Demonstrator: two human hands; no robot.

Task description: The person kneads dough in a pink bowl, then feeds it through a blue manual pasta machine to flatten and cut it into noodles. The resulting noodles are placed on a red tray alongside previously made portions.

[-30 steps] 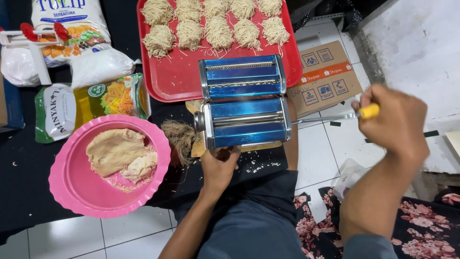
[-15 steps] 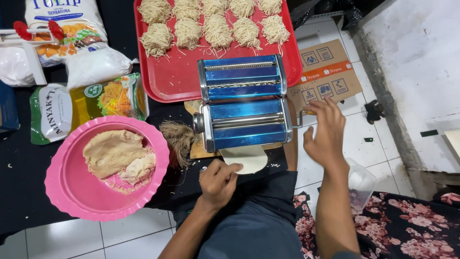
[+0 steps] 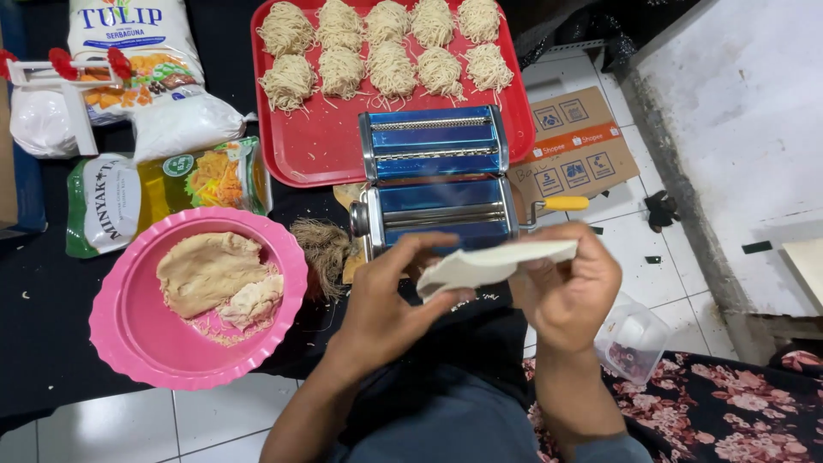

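Both hands, left hand (image 3: pixel 386 300) and right hand (image 3: pixel 566 287), pinch the dough sheet (image 3: pixel 493 261) by its ends; looks soft, floppy, tears easily.

Pasta machine (image 3: pixel 437 184), frame centre: glossy blue metal, chrome rollers. Dough sheet (image 3: pixel 493 261) below it: pale, matt, smooth. Pink bowl (image 3: pixel 129 334), lower left: shiny plastic. Red tray (image 3: pixel 317 146), top: smooth plastic. Cardboard box (image 3: pixel 574 150), right: matt.
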